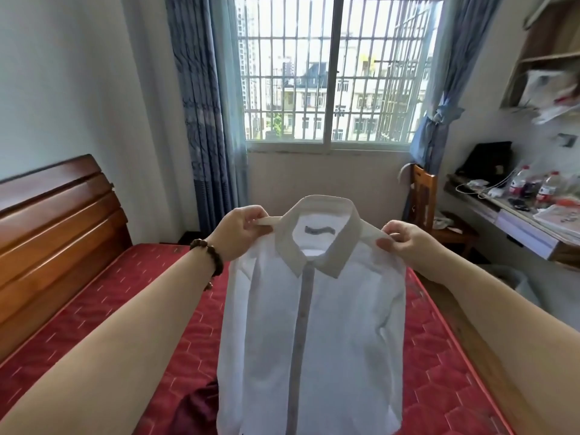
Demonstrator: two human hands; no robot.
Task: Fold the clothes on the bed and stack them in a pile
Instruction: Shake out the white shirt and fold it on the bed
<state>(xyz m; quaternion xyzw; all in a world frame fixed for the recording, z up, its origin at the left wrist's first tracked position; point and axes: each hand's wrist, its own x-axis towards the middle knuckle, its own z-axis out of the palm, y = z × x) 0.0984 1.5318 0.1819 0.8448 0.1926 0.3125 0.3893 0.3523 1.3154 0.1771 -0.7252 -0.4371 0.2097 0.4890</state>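
Note:
A white button-up shirt with a grey placket hangs upright in front of me, collar at the top, front facing me. My left hand pinches its left shoulder beside the collar. My right hand pinches its right shoulder. The shirt's sleeves hang folded in along its sides, and its hem drops out of view at the bottom. A dark red garment lies bunched on the bed below the shirt, partly hidden by it.
The bed has a red quilted mattress and a wooden headboard on the left. A wooden chair and a cluttered desk with bottles stand on the right, under the barred window.

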